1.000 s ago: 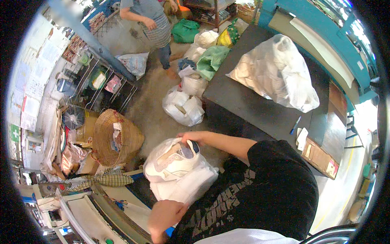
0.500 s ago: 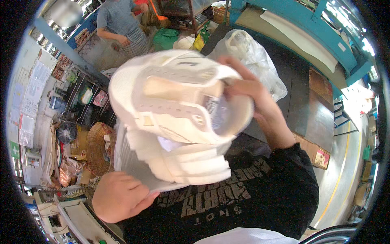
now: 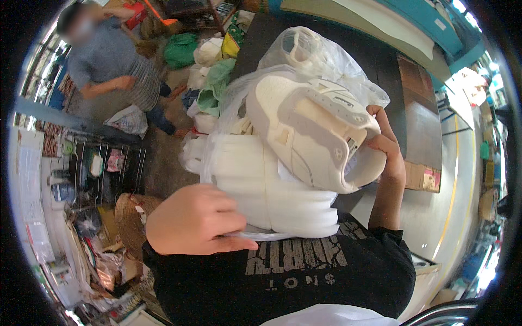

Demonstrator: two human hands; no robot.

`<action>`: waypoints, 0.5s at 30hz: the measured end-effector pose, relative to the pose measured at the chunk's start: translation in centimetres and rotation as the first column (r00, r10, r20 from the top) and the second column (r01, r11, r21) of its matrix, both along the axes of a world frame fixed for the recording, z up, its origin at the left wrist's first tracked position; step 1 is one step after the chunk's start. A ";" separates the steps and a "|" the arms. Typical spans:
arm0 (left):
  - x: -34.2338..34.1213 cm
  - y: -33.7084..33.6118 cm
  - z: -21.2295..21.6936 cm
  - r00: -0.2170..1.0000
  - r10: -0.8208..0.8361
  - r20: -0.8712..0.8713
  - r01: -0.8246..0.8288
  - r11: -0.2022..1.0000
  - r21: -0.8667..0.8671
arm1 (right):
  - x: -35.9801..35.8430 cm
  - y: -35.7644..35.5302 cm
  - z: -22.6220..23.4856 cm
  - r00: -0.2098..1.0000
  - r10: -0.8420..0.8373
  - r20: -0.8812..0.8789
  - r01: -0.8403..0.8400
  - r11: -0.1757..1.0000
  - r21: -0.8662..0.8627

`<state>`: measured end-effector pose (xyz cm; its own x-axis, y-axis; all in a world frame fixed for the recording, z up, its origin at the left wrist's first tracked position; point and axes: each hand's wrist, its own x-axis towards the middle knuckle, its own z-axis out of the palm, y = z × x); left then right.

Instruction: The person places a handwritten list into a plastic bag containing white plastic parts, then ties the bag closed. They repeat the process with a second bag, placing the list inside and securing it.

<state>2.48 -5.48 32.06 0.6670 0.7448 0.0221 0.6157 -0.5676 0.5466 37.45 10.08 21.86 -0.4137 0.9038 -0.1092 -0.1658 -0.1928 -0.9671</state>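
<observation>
A white sneaker [image 3: 310,130] fills the middle of the view, held up close to the camera. My right hand [image 3: 383,149] grips it at the heel opening. Under the shoe is a clear plastic bag [image 3: 255,185] with a stack of white soles or shoe parts inside. My left hand [image 3: 196,220] is closed on the bag's lower left edge, against my black printed shirt [image 3: 293,271]. Another filled clear bag [image 3: 321,54] lies on the dark table [image 3: 413,103] behind the shoe.
Another person in a grey shirt [image 3: 109,65] stands at the upper left. Green, white and yellow bags [image 3: 209,60] lie on the floor beside the table. A wire rack [image 3: 103,168] and a woven basket [image 3: 128,217] stand at the left. A cardboard box [image 3: 421,176] sits at the right.
The shoe has turned and moved right, away from the camera. The bag of white parts has risen with it, and my left hand has come up to its edge.
</observation>
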 end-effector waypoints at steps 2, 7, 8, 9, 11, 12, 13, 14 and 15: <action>-1.8 2.8 -0.4 0.993 0.090 0.070 -0.100 0.985 0.143 | -0.2 0.1 0.2 0.978 0.016 0.208 -0.035 0.995 0.088; -5.1 11.2 -7.1 0.859 0.507 0.071 -0.464 0.712 0.526 | -1.5 -1.1 0.2 0.928 -0.024 0.373 -0.056 0.978 0.201; -5.6 12.1 -8.3 0.856 0.508 0.093 -0.507 0.793 0.339 | -1.7 -1.7 0.1 0.930 -0.046 0.364 -0.031 0.979 0.202; -5.9 13.0 -9.3 0.855 0.510 0.094 -0.519 0.840 0.159 | -2.0 -2.1 0.2 0.933 -0.072 0.354 -0.006 0.977 0.215; -6.1 14.6 -10.6 0.855 0.504 0.120 -0.508 0.861 0.003 | -2.3 -2.8 0.6 0.874 -0.182 0.451 0.053 0.957 0.284; -6.1 15.3 -10.8 0.854 0.498 0.153 -0.508 0.861 0.031 | -2.5 -3.0 0.9 0.835 -0.237 0.496 0.076 0.944 0.321; -6.0 15.6 -10.9 0.845 0.504 0.178 -0.518 0.854 0.044 | -2.6 -3.2 1.3 0.799 -0.267 0.538 0.077 0.934 0.350; -5.8 15.8 -10.7 0.841 0.511 0.180 -0.531 0.842 0.091 | -2.8 -3.3 1.8 0.762 -0.293 0.578 0.069 0.924 0.376; -5.8 16.0 -10.5 0.829 0.529 0.179 -0.554 0.822 0.134 | -3.0 -3.2 2.3 0.723 -0.323 0.610 0.053 0.907 0.418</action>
